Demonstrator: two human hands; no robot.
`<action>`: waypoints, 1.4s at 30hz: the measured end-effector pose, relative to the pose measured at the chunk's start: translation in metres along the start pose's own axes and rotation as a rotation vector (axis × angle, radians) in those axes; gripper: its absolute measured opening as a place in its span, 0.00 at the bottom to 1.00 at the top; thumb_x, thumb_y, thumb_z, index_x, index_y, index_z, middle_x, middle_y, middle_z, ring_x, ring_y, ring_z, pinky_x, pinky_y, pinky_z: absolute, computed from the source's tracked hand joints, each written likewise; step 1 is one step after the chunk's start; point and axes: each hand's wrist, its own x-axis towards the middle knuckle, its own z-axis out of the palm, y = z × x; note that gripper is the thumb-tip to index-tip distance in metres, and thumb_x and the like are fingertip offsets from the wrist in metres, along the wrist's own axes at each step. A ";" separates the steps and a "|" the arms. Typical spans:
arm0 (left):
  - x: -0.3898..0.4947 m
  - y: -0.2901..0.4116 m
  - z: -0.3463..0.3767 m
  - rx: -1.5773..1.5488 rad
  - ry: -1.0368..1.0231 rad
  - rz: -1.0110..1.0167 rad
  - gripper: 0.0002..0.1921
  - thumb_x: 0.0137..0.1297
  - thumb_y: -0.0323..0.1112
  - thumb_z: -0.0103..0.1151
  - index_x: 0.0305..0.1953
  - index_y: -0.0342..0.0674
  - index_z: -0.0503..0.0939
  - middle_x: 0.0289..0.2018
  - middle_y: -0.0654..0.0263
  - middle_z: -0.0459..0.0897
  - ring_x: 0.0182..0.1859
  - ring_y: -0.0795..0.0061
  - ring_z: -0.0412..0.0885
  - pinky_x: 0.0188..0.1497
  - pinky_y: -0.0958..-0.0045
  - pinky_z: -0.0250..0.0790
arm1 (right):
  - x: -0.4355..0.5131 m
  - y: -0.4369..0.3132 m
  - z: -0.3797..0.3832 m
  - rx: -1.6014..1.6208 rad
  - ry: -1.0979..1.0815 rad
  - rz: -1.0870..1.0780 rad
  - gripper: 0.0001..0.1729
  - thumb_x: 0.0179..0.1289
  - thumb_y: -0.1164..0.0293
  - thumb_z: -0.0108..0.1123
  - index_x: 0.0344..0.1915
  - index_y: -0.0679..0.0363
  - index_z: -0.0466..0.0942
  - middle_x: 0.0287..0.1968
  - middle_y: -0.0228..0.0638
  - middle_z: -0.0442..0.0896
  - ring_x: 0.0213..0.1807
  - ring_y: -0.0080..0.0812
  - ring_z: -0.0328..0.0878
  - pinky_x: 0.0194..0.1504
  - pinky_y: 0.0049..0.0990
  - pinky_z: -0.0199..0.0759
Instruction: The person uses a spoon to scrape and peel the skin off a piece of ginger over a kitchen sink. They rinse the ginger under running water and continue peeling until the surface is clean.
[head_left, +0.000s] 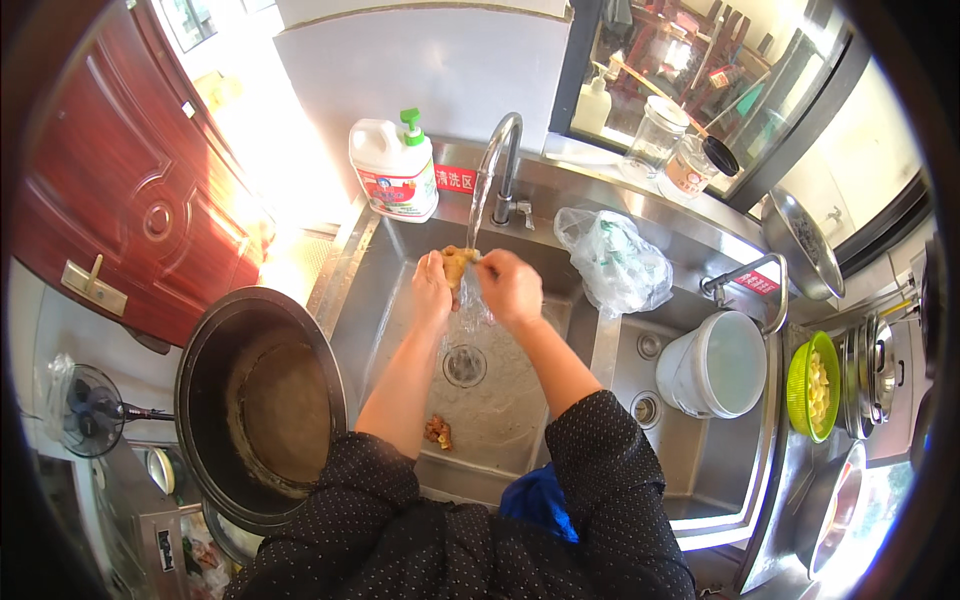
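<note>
My left hand (430, 289) grips a yellowish-brown piece of food (453, 268), perhaps raw meat, under the running faucet (512, 161). At the piece's right end, the curled fingers of my right hand (514, 286) pinch its edge; the fingertips are partly hidden. Water falls over the piece and splashes into the large stainless-steel sink basin (510, 420), which has a round drain (464, 366) below my hands. A small heap of reddish-brown and yellow scraps (439, 433) lies on the basin floor, close to my left forearm.
Left of the sink stands a big dark pot (202, 390). A white pump jug (394, 169) and a clear plastic bag (619, 262) sit on the rim. The smaller right basin holds a white bucket (679, 367). Further right is a green basket (796, 386) of pale yellow pieces.
</note>
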 end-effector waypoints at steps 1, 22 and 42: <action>0.005 -0.003 0.000 -0.027 0.008 0.030 0.16 0.70 0.47 0.39 0.37 0.42 0.72 0.18 0.71 0.67 0.14 0.83 0.64 0.10 0.78 0.53 | -0.005 -0.006 0.004 0.029 0.006 -0.077 0.04 0.51 0.71 0.61 0.27 0.58 0.76 0.28 0.37 0.80 0.31 0.43 0.78 0.32 0.35 0.72; -0.001 -0.005 -0.006 0.215 -0.038 0.128 0.16 0.71 0.45 0.39 0.40 0.38 0.70 0.17 0.68 0.70 0.14 0.83 0.67 0.10 0.78 0.57 | 0.005 0.012 -0.006 -0.055 -0.028 0.250 0.06 0.52 0.68 0.61 0.26 0.57 0.76 0.26 0.38 0.80 0.30 0.43 0.78 0.32 0.35 0.72; -0.001 -0.022 -0.009 0.401 -0.119 0.436 0.10 0.61 0.31 0.56 0.38 0.34 0.66 0.32 0.61 0.77 0.35 0.77 0.77 0.35 0.77 0.69 | 0.019 -0.009 -0.006 -0.067 -0.241 0.135 0.07 0.52 0.65 0.58 0.27 0.57 0.76 0.30 0.39 0.81 0.34 0.44 0.78 0.36 0.39 0.71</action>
